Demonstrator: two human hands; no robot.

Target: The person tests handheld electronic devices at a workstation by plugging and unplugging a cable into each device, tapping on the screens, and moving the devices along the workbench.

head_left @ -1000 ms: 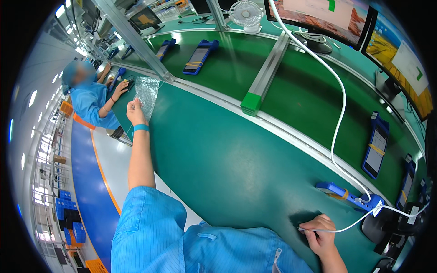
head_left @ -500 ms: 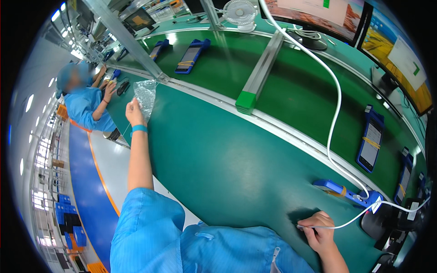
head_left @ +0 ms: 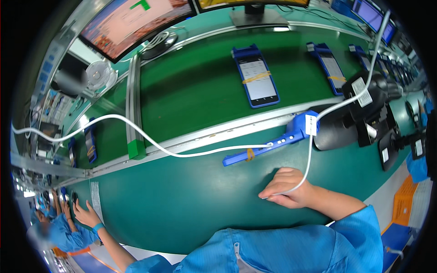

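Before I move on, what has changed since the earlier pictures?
The view has swung to the right. The left hand, closed at the clear bag before, now has its fingers spread beside it, so it seems to have let go. Unchanged: the right hand pinches the end of a white cable, and the blue handheld device lies on the table.

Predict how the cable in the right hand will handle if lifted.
Probably floppy: the cable curves loosely from the right hand. Likely light, since it looks thin. It may brush the nearest blue device, as it passes close by.
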